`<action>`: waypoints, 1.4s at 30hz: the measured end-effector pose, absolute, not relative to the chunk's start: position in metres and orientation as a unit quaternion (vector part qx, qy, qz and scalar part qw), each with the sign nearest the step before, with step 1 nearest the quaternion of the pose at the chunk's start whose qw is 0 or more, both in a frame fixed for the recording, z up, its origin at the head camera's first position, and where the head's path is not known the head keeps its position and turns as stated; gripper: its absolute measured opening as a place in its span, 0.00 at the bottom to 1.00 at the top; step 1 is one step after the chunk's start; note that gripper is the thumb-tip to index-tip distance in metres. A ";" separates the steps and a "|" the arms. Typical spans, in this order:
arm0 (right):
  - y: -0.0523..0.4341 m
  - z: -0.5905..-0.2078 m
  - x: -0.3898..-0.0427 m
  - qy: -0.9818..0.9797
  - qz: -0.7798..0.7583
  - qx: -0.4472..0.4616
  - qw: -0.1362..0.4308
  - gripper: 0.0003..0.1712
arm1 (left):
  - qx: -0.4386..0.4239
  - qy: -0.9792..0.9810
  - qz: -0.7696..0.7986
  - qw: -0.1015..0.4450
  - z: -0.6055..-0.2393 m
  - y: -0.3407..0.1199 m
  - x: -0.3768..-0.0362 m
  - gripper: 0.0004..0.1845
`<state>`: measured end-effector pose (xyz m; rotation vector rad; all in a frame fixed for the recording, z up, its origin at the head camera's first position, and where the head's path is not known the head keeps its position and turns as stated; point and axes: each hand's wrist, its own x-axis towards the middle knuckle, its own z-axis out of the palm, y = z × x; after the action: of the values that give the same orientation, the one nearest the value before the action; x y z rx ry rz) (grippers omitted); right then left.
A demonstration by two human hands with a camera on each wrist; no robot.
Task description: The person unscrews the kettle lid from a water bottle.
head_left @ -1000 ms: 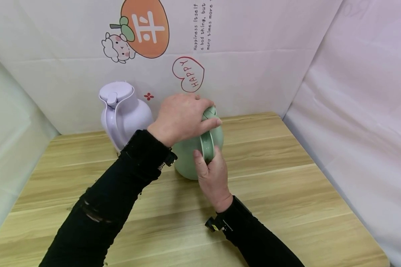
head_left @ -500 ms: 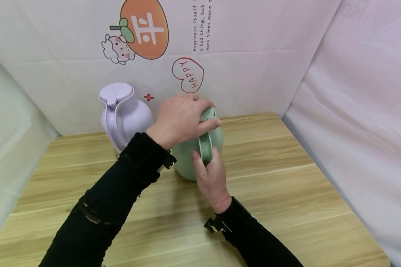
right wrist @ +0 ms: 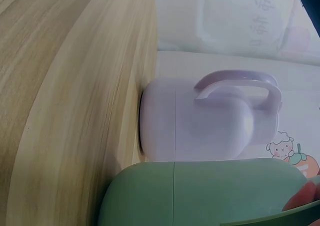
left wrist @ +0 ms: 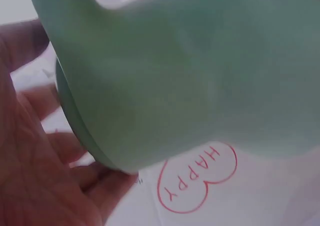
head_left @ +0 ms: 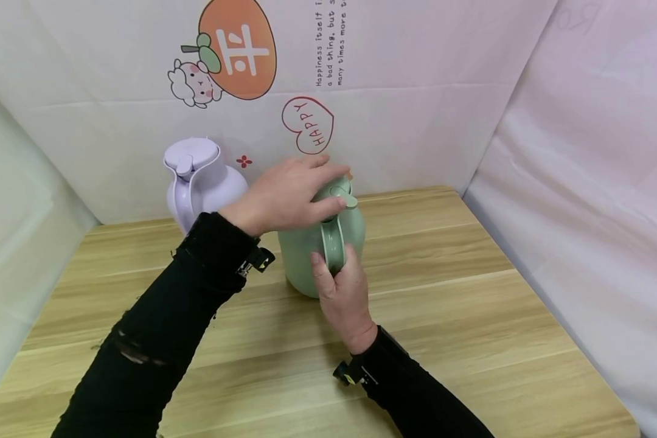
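A pale green thermos jug (head_left: 301, 263) stands upright on the wooden table in the head view, its handle (head_left: 333, 240) facing me. My right hand (head_left: 346, 301) grips the lower part of that handle, thumb on one side and fingers on the other. Over the jug's lid (head_left: 340, 193) lies my left hand (head_left: 290, 193), its fingers extended and spread, covering part of the top. In the left wrist view, the left hand's fingers (left wrist: 65, 143) are seen around the lid's edge; whether they all touch it, I cannot tell. The right wrist view shows the green jug's side (right wrist: 210, 191).
A lavender thermos jug (head_left: 224, 185) stands at the back left, partly behind my left forearm. Its handle (right wrist: 245, 78) shows in the right wrist view. A printed white cloth (head_left: 405, 121) hangs behind the wooden table (head_left: 460, 316); white cloth hangs at both sides.
My left hand has shifted left and its fingers have straightened, uncovering more of the lid and its tab. The right hand keeps its grip on the handle; the jug barely moves.
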<state>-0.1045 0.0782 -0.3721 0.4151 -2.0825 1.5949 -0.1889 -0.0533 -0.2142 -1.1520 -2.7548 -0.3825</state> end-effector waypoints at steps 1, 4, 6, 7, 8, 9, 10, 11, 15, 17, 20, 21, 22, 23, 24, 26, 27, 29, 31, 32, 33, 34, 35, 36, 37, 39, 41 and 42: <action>0.078 -0.372 -0.104 -0.760 0.585 0.152 0.239 0.17 | -0.388 -0.911 -0.126 0.059 -0.214 -0.054 -0.190 0.27; 0.078 -0.372 -0.104 -0.758 0.588 0.151 0.237 0.17 | -0.392 -0.912 -0.117 0.035 -0.212 -0.056 -0.192 0.28; 0.078 -0.372 -0.104 -0.758 0.589 0.149 0.237 0.17 | -0.391 -0.914 -0.108 0.024 -0.211 -0.056 -0.193 0.28; 0.078 -0.372 -0.103 -0.758 0.589 0.149 0.237 0.17 | -0.389 -0.915 -0.106 0.020 -0.211 -0.056 -0.193 0.28; 0.078 -0.371 -0.103 -0.758 0.589 0.148 0.237 0.17 | -0.388 -0.916 -0.104 0.018 -0.210 -0.056 -0.194 0.28; 0.078 -0.371 -0.103 -0.759 0.589 0.147 0.238 0.17 | -0.388 -0.916 -0.102 0.017 -0.210 -0.056 -0.194 0.28; 0.078 -0.371 -0.103 -0.759 0.589 0.146 0.238 0.17 | -0.388 -0.916 -0.101 0.017 -0.209 -0.056 -0.194 0.27; 0.078 -0.370 -0.103 -0.759 0.588 0.144 0.238 0.17 | -0.388 -0.916 -0.101 0.017 -0.209 -0.056 -0.194 0.27; 0.078 -0.369 -0.103 -0.762 0.585 0.134 0.241 0.17 | -0.388 -0.916 -0.101 0.021 -0.208 -0.056 -0.195 0.27; 0.078 -0.368 -0.103 -0.765 0.583 0.129 0.242 0.17 | -0.388 -0.916 -0.102 0.024 -0.208 -0.056 -0.195 0.27; 0.078 -0.368 -0.103 -0.766 0.582 0.127 0.241 0.18 | -0.386 -0.916 -0.101 0.033 -0.209 -0.055 -0.195 0.26; 0.078 -0.367 -0.103 -0.767 0.582 0.127 0.241 0.18 | -0.384 -0.917 -0.101 0.035 -0.210 -0.054 -0.195 0.26; 0.078 -0.367 -0.103 -0.767 0.581 0.127 0.240 0.18 | -0.383 -0.917 -0.100 0.040 -0.210 -0.053 -0.194 0.25; 0.078 -0.367 -0.103 -0.767 0.581 0.127 0.240 0.18 | -0.381 -0.918 -0.098 0.044 -0.210 -0.052 -0.194 0.25; 0.078 -0.367 -0.103 -0.766 0.582 0.129 0.239 0.19 | -0.379 -0.919 -0.096 0.049 -0.210 -0.051 -0.193 0.24; 0.078 -0.367 -0.104 -0.767 0.582 0.130 0.238 0.19 | -0.373 -0.922 -0.090 0.057 -0.210 -0.049 -0.192 0.24; 0.079 -0.367 -0.104 -0.767 0.582 0.130 0.239 0.19 | -0.369 -0.924 -0.087 0.060 -0.210 -0.048 -0.191 0.23; 0.079 -0.368 -0.105 -0.766 0.583 0.130 0.238 0.19 | -0.360 -0.928 -0.080 0.064 -0.211 -0.046 -0.190 0.24; 0.079 -0.368 -0.105 -0.766 0.584 0.130 0.238 0.20 | -0.351 -0.931 -0.075 0.066 -0.211 -0.044 -0.189 0.24; 0.079 -0.368 -0.105 -0.766 0.584 0.129 0.238 0.20 | -0.347 -0.933 -0.072 0.068 -0.211 -0.044 -0.188 0.24; 0.079 -0.368 -0.105 -0.766 0.584 0.129 0.238 0.20 | -0.344 -0.934 -0.071 0.070 -0.211 -0.043 -0.188 0.24; 0.079 -0.368 -0.105 -0.766 0.584 0.128 0.237 0.20 | -0.342 -0.935 -0.068 0.073 -0.211 -0.042 -0.188 0.23; 0.079 -0.368 -0.105 -0.766 0.583 0.126 0.238 0.20 | -0.340 -0.935 -0.066 0.076 -0.211 -0.042 -0.187 0.23; 0.079 -0.368 -0.105 -0.766 0.584 0.126 0.237 0.20 | -0.338 -0.935 -0.065 0.079 -0.212 -0.041 -0.187 0.23; 0.079 -0.368 -0.105 -0.766 0.584 0.126 0.237 0.20 | -0.336 -0.936 -0.063 0.082 -0.212 -0.041 -0.187 0.23; 0.079 -0.368 -0.105 -0.766 0.585 0.126 0.236 0.20 | -0.332 -0.937 -0.060 0.087 -0.212 -0.040 -0.187 0.22; 0.079 -0.368 -0.106 -0.765 0.586 0.127 0.235 0.20 | -0.328 -0.938 -0.056 0.091 -0.212 -0.039 -0.186 0.22; 0.079 -0.369 -0.106 -0.765 0.586 0.127 0.234 0.21 | -0.326 -0.939 -0.055 0.091 -0.212 -0.039 -0.186 0.22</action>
<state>-0.1056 0.0794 -0.3685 0.3492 -2.1004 1.6080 -0.1861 -0.0385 -0.2119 -0.9684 -2.7906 -0.1627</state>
